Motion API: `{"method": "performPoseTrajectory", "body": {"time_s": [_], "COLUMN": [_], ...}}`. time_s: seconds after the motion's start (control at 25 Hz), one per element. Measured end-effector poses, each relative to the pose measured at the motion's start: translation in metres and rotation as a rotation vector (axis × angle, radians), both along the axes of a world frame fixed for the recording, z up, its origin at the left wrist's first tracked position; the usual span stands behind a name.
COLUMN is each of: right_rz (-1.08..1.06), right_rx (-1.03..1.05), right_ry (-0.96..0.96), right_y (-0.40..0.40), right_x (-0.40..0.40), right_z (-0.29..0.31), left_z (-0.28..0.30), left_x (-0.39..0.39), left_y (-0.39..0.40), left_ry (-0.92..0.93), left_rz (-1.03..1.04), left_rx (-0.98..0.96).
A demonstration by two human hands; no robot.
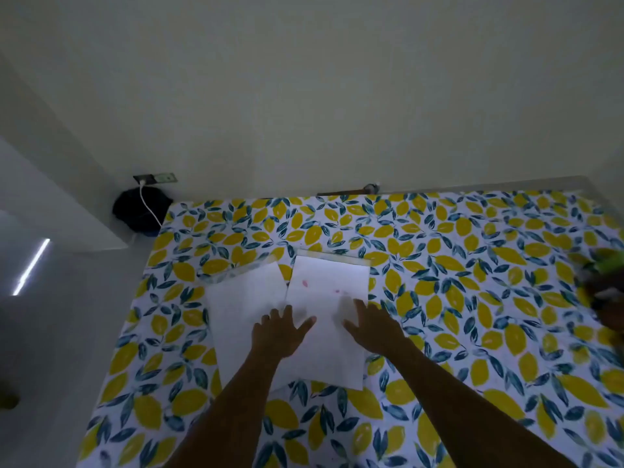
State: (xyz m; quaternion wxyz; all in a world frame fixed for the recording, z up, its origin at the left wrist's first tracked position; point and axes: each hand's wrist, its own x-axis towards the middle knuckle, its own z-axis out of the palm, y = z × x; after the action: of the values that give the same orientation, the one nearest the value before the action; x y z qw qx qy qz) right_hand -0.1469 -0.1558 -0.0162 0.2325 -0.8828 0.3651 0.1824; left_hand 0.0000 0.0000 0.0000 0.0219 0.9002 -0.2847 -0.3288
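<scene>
Two white sheets lie side by side on a bed covered with a lemon-print sheet [439,298]. The left white sheet [236,298] is partly under a clear plastic sleeve at its far edge. The right white sheet [331,285] overlaps it and carries a few small pink marks. My left hand [280,332] rests flat with spread fingers where the two sheets meet. My right hand [374,327] lies flat with straight fingers on the right sheet's right side. Neither hand holds anything.
A pale wall rises behind the bed. At the back left, a dark bag [141,211] sits under a wall socket [155,179] with a white cable. A blurred green and dark object [604,282] lies at the bed's right edge. Grey floor on the left.
</scene>
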Motion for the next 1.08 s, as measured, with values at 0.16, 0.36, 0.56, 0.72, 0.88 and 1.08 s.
{"method": "performPoseTrajectory", "body": {"time_s": [0.16, 0.36, 0.56, 0.72, 0.88, 1.08], "right_rz": [-0.184, -0.449, -0.535, -0.611, -0.76, -0.761], "right_rx": [0.072, 0.208, 0.291, 0.314, 0.439, 0.617], "right_ry": [-0.088, -0.22, -0.315, -0.377, -0.57, -0.704], "right_y": [0.005, 0.019, 0.017, 0.027, 0.045, 0.066], "right_x": [-0.009, -0.009, -0.035, -0.069, -0.106, -0.137], "right_z": [-0.02, -0.029, -0.03, -0.031, -0.017, 0.017], "left_z": [-0.024, -0.033, -0.025, -0.013, -0.005, 0.008], "left_x": [-0.01, -0.017, -0.015, -0.028, -0.029, -0.036], "left_y": [-0.008, -0.011, 0.006, 0.033, 0.072, 0.101], "left_ry": [-0.124, -0.14, -0.023, 0.023, 0.129, 0.176], "left_rz": [0.033, 0.117, 0.248, 0.25, 0.204, 0.14], "left_rx": [-0.021, -0.092, -0.204, -0.312, -0.432, -0.538]}}
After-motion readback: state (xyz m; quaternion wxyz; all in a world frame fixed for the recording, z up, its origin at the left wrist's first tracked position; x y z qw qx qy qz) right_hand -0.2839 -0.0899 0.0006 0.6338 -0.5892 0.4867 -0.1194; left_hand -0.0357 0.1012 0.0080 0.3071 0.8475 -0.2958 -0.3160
